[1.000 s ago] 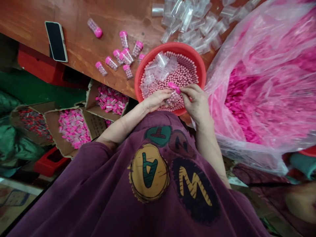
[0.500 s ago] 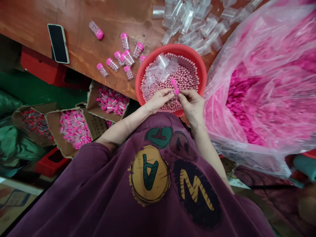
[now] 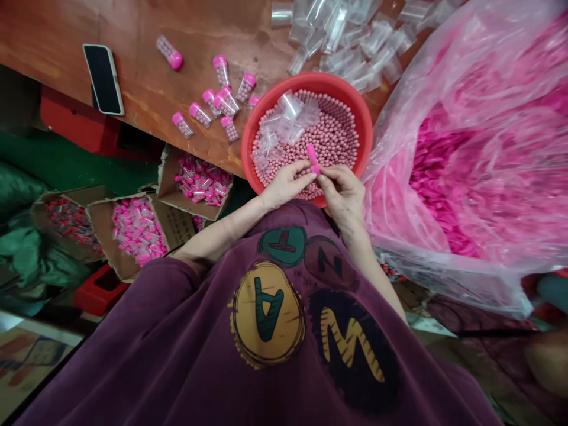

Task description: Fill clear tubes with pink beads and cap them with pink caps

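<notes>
Over the near side of a red basin (image 3: 364, 136) filled with small pink beads (image 3: 331, 139), both hands meet at a bright pink plastic cap (image 3: 313, 157). Its long part sticks up past the fingertips. My left hand (image 3: 284, 184) pinches it from the left, and my right hand (image 3: 344, 192) grips its lower end with thumb and fingers. Whether a clear tube sits beneath the cap is hidden by the fingers. Several empty clear tubes (image 3: 290, 118) lie on the beads at the basin's left.
Bead-filled bottles with pink caps (image 3: 226, 102) lie on the wooden table (image 3: 133, 29), left of the basin, beyond them a phone (image 3: 103, 78). Clear tubes (image 3: 341, 35) are heaped behind. A plastic bag of pink pieces (image 3: 444, 177) stands right. Cardboard boxes (image 3: 162, 222) hold capped bottles lower left.
The pink cap's upper part has tipped slightly and sits a little lower. Both hands keep their hold, with fingers shifted closer around it. The whole view has moved slightly.
</notes>
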Available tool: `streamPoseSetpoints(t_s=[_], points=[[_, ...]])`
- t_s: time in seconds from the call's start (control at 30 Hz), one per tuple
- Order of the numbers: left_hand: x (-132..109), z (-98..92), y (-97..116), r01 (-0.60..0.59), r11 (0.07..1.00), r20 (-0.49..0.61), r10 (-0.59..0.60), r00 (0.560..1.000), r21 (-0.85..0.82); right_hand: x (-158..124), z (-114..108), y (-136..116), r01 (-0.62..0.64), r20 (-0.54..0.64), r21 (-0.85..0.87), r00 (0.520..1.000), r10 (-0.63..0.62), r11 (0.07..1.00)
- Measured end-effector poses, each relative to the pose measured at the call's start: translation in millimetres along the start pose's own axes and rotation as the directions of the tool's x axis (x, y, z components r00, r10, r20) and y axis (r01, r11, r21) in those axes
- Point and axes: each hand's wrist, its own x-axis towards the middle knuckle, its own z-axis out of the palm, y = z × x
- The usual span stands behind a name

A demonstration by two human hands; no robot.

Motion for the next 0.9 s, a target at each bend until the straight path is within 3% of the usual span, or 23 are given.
streamPoseSetpoints(t_s=[0.13, 0.3, 0.4, 0.5, 0.6, 0.7, 0.8, 0.9], points=[[5.2, -7.5, 7.1, 0.04, 0.998, 0.02, -0.041, 0.999, 0.053, 0.5, -4.9, 8.5, -0.012, 0.085, 0.016, 0.996, 0.011, 1.0], [4.7, -6.8, 29.7, 0.252, 0.967, 0.242, -0.24, 0.94, -0.023, 30.7, 1.5, 22.1, -0.265, 0.114, 0.204, 0.963, 0.246, 0.942], [3.5, -5.4, 35.4, 0.325, 0.939, 0.227, -0.296, 0.928, -0.108, 42.8, 8.1, 22.0, -0.307, 0.171, 0.292, 0.949, 0.266, 0.906], [3.3, -4.8, 33.5, 0.36, 0.904, 0.082, -0.35, 0.933, -0.233, 35.7, 4.8, 14.7, -0.178, 0.135, 0.192, 0.979, 0.154, 0.965], [3.9, 0.1, 28.4, 0.354, 0.857, 0.001, -0.381, 0.924, -0.375, 18.5, -1.6, 12.5, 0.023, 0.251, -0.104, 0.968, 0.004, 0.994], [4.0, 8.1, 24.2, 0.38, 0.807, 0.007, -0.422, 0.906, -0.452, 7.1, -2.5, 20.8, 0.131, 0.31, -0.299, 0.95, -0.033, 0.945], [1.4, 12.7, 23.3, 0.42, 0.782, 0.041, -0.454, 0.89, -0.46, 5.3, -0.6, 31.1, 0.15, 0.292, -0.378, 0.956, -0.036, 0.914], [-3.7, 12.6, 25.7, 0.402, 0.808, 0.042, -0.427, 0.903, -0.431, 6.1, 1.4, 36.1, 0.177, 0.282, -0.429, 0.958, -0.055, 0.886]])
